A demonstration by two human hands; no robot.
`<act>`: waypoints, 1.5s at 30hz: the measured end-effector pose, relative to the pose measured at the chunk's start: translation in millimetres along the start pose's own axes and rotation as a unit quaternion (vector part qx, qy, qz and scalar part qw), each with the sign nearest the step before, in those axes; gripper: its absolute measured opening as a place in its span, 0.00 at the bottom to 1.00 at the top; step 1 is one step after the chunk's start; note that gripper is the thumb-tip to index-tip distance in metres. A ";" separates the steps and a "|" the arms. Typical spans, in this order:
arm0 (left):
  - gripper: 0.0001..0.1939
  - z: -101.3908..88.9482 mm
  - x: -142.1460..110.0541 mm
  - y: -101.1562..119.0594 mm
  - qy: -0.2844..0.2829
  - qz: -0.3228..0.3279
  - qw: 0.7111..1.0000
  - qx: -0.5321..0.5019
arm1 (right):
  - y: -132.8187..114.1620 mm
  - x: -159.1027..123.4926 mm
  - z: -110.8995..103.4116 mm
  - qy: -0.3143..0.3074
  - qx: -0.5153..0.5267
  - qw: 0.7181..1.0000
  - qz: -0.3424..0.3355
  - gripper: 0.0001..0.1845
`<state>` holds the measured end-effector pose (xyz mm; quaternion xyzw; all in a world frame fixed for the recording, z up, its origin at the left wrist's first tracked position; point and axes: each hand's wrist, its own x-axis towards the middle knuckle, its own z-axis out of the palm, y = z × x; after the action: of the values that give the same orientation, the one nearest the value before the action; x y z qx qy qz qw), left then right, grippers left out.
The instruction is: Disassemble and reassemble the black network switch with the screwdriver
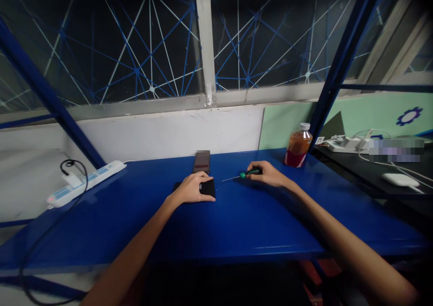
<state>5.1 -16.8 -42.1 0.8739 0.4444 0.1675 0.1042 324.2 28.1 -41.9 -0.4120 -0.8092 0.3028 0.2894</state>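
Observation:
My left hand point(193, 188) rests over a thin black rectangular object point(209, 188) lying flat on the blue table. Thumb and fingers clasp its two long edges, and the palm hides its left part; I cannot make out what kind of device it is. In my right hand point(269, 175) is a screwdriver point(242, 175) with a green and black handle. Its thin metal shaft points left, toward the black object, with the tip a little apart from it. Just behind my left hand lies a phone point(202, 162), its top end blurred out.
A white power strip point(88, 184) with a plugged-in black cable sits at the table's left edge. At the back right stands a bottle of orange-brown drink point(298, 146). Blue metal posts point(341, 57) rise beside the blue table point(237, 229). Farther right, a black table point(361, 168) carries chargers and cables.

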 end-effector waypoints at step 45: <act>0.11 14.4 9.0 15.8 0.101 0.028 0.983 -0.151 | -17.1 -3.8 6.6 -0.026 0.061 0.998 0.014 0.13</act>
<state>27.3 -19.3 -48.4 0.8385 0.3979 0.3229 0.1851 312.9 15.1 -34.5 -0.3968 -0.7906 0.3664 0.2887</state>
